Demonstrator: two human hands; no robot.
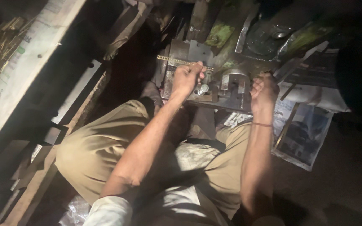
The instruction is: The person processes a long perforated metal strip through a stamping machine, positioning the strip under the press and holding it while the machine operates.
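The thin strip pinched in the left hand's grip looks like brass-yellow metal, perforated along its length and faintly shiny. The press block beneath both hands is bare grey steel, dull and oily, with a brighter polished pin standing out of it. Behind it the machine body shows chipped green paint over dark, grimy metal. The trousers are matt khaki cloth, creased. Under the right hand lies printed paper, slightly glossy and crumpled. At left, a flat steel bar looks smooth and pale.
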